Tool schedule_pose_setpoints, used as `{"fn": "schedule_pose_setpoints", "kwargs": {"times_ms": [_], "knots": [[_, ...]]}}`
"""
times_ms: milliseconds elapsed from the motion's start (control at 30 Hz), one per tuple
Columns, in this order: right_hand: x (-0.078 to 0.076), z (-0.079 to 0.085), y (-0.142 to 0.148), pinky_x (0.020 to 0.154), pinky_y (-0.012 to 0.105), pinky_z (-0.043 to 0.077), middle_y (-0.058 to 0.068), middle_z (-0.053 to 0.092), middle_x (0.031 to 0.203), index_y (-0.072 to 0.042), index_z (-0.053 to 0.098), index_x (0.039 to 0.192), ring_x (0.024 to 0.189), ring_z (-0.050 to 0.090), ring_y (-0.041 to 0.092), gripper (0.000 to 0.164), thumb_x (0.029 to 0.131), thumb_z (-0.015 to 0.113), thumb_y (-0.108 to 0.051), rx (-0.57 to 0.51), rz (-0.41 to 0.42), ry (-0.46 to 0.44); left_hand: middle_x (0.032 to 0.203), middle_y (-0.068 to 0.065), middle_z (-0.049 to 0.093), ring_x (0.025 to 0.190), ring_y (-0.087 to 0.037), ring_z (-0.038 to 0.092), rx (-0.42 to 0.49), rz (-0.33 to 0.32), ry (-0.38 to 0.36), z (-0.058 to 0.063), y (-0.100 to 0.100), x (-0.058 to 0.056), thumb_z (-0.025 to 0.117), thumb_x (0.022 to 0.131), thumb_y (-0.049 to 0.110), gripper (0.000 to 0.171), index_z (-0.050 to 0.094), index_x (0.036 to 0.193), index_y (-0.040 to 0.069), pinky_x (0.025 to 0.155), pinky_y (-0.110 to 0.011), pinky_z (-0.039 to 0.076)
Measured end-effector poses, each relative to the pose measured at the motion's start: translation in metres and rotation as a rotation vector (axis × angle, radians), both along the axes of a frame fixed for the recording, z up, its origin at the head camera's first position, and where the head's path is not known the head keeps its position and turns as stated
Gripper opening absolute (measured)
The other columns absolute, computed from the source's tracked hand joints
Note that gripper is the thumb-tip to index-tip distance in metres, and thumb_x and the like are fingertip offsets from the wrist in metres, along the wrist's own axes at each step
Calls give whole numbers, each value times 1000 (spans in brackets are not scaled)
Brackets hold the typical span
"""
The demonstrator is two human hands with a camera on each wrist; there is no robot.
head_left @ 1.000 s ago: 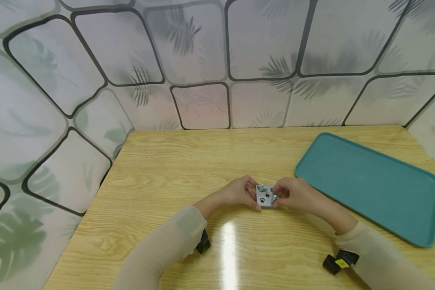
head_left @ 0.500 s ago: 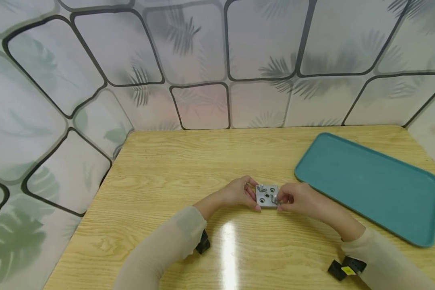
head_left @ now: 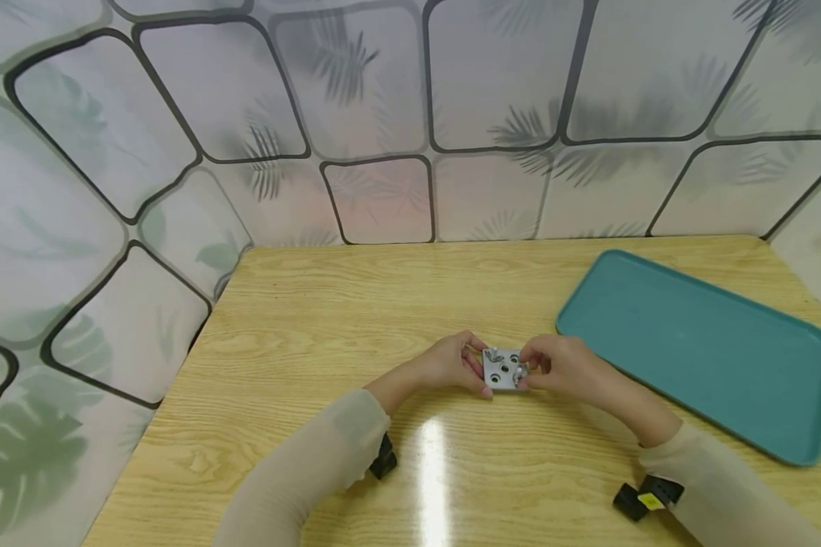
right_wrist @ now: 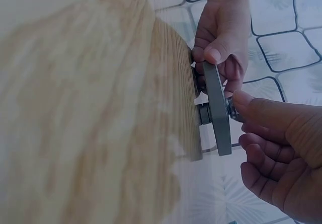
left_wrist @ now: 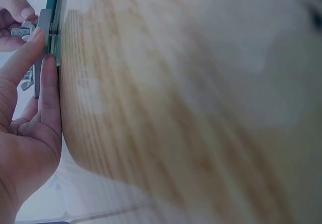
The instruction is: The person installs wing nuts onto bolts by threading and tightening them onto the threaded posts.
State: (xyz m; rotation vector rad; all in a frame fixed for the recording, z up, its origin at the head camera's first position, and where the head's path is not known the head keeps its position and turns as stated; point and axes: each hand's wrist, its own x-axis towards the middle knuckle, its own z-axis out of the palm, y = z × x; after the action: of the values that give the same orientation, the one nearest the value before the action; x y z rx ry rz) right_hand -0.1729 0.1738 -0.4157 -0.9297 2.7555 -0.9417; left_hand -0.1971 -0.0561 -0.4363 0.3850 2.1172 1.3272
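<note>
A small square metal plate (head_left: 505, 384) with several round holes stands low over the wooden table, gripped at its left edge between the thumb and fingers of my left hand (head_left: 448, 363). At the plate's right side my right hand (head_left: 562, 366) pinches a wing nut (head_left: 520, 374) with thumb and forefinger. A second wing nut (head_left: 495, 355) sits at the upper left corner. Bolt thread (left_wrist: 20, 31) sticks out past the right-side nut in the left wrist view. Beneath the plate (right_wrist: 219, 121), a bolt head (right_wrist: 204, 114) shows in the right wrist view.
A teal tray (head_left: 698, 353) lies at an angle on the table's right side, close behind my right forearm. The wooden table (head_left: 342, 304) meets a patterned wall covering (head_left: 383, 197) at the back and left. Black wrist cameras hang under both sleeves.
My right hand's fingers shift around the right-side wing nut, drawing back rightward at half a second ago and now closing on it again. The left hand and plate stay put.
</note>
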Motion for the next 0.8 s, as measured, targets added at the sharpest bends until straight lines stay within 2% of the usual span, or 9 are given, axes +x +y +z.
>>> {"fn": "schedule_pose_setpoints", "kwargs": {"times_ms": [200, 533, 700, 800], "knots": [[-3, 1, -6, 52, 22, 44, -6, 63, 74, -7, 66, 89, 60, 50, 2, 24, 74, 81, -18, 24, -9, -56, 87, -4, 66, 78, -13, 62, -2, -3, 4, -1, 0, 0, 84, 68, 7, 65, 47, 122, 5, 71, -23, 50], [2, 4, 0, 54, 22, 40, -10, 55, 69, -12, 64, 80, 61, 44, 2, 18, 76, 79, -21, 76, 16, -76, 87, -4, 65, 78, -13, 62, -7, -3, 0, -1, 0, -1, 85, 67, 7, 67, 47, 122, 4, 71, -22, 50], [8, 2, 6, 55, 21, 43, -11, 56, 72, -12, 65, 82, 63, 47, -2, 16, 77, 78, -18, 34, 60, -85, 88, -4, 65, 79, -14, 62, -8, 0, -7, 0, 0, 0, 85, 66, 6, 68, 47, 123, 5, 72, -23, 50], [11, 2, 8, 55, 21, 44, -10, 58, 72, -11, 66, 83, 64, 48, -2, 14, 77, 78, -15, 5, 63, -60, 88, -4, 65, 79, -13, 62, -10, -4, -6, 0, 0, 0, 85, 67, 7, 68, 47, 123, 4, 73, -23, 50]]}}
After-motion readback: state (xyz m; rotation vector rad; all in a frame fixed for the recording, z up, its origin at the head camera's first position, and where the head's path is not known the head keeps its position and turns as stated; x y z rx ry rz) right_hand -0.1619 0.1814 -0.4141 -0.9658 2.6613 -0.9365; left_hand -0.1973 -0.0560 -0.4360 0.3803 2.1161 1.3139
